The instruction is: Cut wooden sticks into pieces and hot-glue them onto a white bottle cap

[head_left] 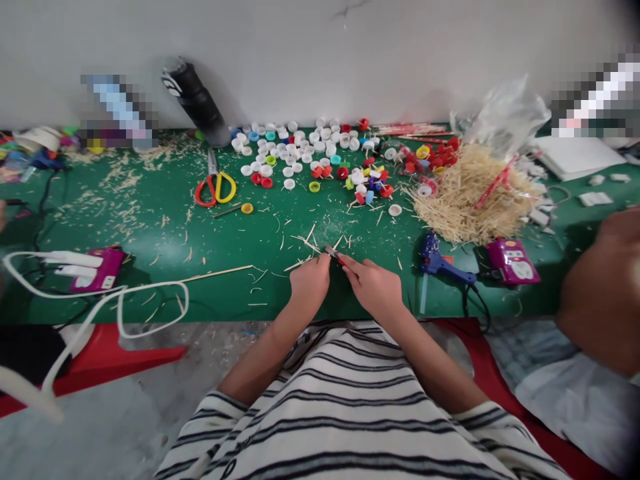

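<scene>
My left hand (309,283) is closed in a fist just above the green table, its fingers turned away from view. Whatever it grips is hidden, though thin wooden sticks (311,247) lie right at its knuckles. Beside it, my right hand (376,287) is closed around a small red-handled metal tool (332,251), whose grey tip points toward the left fist. The tool's exact kind is too small to make out. Short cut pieces of stick (294,265) and fine shavings are scattered around both hands.
Bottle caps (289,184) spread behind the hands, with scissors (215,187) and a black bottle (195,100) to their left. A heap of wooden sticks (470,193), a blue glue gun (443,261) and a purple box (513,261) are rightward. Another person's arm (603,293) is at far right.
</scene>
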A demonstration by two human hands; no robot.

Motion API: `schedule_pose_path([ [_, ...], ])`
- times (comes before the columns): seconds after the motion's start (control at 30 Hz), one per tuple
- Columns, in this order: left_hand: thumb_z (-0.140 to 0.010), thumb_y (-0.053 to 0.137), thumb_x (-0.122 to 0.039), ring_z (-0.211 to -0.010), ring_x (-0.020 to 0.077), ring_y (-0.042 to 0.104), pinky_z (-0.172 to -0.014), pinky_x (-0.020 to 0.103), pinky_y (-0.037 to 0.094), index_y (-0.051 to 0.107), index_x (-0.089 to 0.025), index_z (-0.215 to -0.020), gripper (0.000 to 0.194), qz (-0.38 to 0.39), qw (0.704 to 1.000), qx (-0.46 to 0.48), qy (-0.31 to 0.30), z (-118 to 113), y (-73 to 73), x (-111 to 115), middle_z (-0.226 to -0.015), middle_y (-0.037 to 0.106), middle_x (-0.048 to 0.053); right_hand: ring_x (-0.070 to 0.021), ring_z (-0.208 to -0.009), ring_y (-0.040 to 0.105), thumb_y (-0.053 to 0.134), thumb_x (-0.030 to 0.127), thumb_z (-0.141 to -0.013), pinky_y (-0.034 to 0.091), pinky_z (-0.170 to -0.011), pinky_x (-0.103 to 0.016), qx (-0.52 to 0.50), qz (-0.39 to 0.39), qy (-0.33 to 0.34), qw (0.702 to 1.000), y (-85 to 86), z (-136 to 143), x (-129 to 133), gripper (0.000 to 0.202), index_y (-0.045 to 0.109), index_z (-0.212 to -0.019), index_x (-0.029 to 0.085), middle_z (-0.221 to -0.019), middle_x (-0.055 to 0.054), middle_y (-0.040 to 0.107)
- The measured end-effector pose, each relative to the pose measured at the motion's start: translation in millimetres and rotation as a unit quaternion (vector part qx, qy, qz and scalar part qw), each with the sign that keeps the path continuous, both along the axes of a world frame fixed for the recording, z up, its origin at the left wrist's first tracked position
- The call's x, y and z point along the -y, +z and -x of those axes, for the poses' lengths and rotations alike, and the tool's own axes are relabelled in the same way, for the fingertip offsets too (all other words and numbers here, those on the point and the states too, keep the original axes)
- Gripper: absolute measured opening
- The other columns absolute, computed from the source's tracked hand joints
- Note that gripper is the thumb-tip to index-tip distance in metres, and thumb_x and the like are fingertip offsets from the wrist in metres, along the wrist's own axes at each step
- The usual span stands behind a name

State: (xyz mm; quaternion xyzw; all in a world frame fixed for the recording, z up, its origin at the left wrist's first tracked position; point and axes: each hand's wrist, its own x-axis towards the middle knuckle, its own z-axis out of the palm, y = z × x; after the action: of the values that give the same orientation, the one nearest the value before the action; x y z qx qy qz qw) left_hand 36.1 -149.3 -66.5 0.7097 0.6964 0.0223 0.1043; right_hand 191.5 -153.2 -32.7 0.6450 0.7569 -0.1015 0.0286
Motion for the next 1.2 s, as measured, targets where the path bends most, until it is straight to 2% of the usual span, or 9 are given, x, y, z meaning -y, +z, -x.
schedule_pose_path([
  [0.17, -0.106, 0.03, -0.03, -0.085, 0.0215, 0.072, -0.064, 0.027, 0.043, 0.065, -0.024, -0.112, 0.036, 0.01, 1.0, 0.005, 0.0, 0.5, 0.6, -0.2, -0.093, 0.074, 0.008, -0.016, -0.075, 0.066, 0.031, 0.051, -0.106, 0.03, -0.054, -0.026, -0.003, 0.015, -0.006, 1.0, 0.8, -5.6, 3.3, 0.048, 0.05, -0.15, 0.046, -0.095, -0.003, 0.071],
  [0.37, -0.105, 0.031, -0.03, -0.085, 0.0225, 0.072, -0.064, 0.028, 0.043, 0.065, -0.023, -0.107, 0.035, 0.019, 1.0, 0.002, -0.014, 2.0, 3.0, -1.3, -0.092, 0.074, 0.009, -0.0164, -0.076, 0.065, 0.029, 0.053, -0.106, 0.03, -0.055, -0.027, -0.007, -0.003, -0.005, 1.0, -1.5, -15.3, 7.9, 0.046, 0.052, -0.146, 0.05, -0.094, -0.001, 0.071],
  [0.6, -0.106, 0.03, -0.028, -0.087, 0.0223, 0.072, -0.065, 0.028, 0.044, 0.064, -0.02, -0.108, 0.035, 0.014, 1.0, -0.006, -0.018, 3.0, 1.0, -2.5, -0.094, 0.075, 0.009, -0.017, -0.078, 0.066, 0.028, 0.053, -0.106, 0.031, -0.056, -0.027, -0.002, 0.007, 0.015, 1.0, -1.5, -1.9, -12.6, 0.048, 0.05, -0.149, 0.047, -0.097, -0.003, 0.072],
  [0.73, -0.106, 0.029, -0.03, -0.085, 0.0228, 0.072, -0.065, 0.028, 0.044, 0.064, -0.021, -0.107, 0.037, 0.003, 1.0, -0.013, -0.001, 3.0, -0.2, -2.1, -0.092, 0.074, 0.009, -0.0172, -0.08, 0.066, 0.031, 0.053, -0.106, 0.032, -0.057, -0.026, -0.016, 0.012, 0.019, 1.0, 0.2, 0.3, -19.0, 0.047, 0.051, -0.148, 0.048, -0.099, -0.002, 0.072],
  [0.93, -0.106, 0.028, -0.031, -0.085, 0.0225, 0.073, -0.064, 0.028, 0.043, 0.064, -0.021, -0.106, 0.038, -0.001, 1.0, -0.014, 0.008, 1.6, -1.5, -2.5, -0.091, 0.074, 0.009, -0.0163, -0.076, 0.066, 0.032, 0.053, -0.106, 0.025, -0.053, -0.028, -0.014, -0.004, 0.005, 1.0, 0.6, -10.6, -3.8, 0.045, 0.054, -0.145, 0.049, -0.093, -0.001, 0.072],
  [1.03, -0.106, 0.028, -0.031, -0.085, 0.0224, 0.073, -0.064, 0.027, 0.043, 0.064, -0.021, -0.107, 0.037, 0.009, 1.0, -0.007, 0.003, 1.6, -1.3, -2.7, -0.092, 0.074, 0.01, -0.0158, -0.081, 0.067, 0.03, 0.053, -0.106, 0.028, -0.052, -0.028, 0.003, 0.004, 0.0, 1.0, -0.3, -13.6, 0.4, 0.047, 0.052, -0.147, 0.049, -0.096, -0.002, 0.072],
  [1.2, -0.106, 0.026, -0.033, -0.086, 0.0222, 0.072, -0.063, 0.027, 0.042, 0.066, -0.02, -0.105, 0.041, 0.02, 1.0, 0.001, -0.013, 2.1, 0.8, -0.2, -0.091, 0.074, 0.01, -0.0173, -0.078, 0.068, 0.03, 0.05, -0.106, 0.032, -0.056, -0.027, 0.019, -0.01, -0.03, 0.999, -2.4, -8.9, -27.0, 0.049, 0.049, -0.151, 0.043, -0.1, -0.006, 0.072],
])
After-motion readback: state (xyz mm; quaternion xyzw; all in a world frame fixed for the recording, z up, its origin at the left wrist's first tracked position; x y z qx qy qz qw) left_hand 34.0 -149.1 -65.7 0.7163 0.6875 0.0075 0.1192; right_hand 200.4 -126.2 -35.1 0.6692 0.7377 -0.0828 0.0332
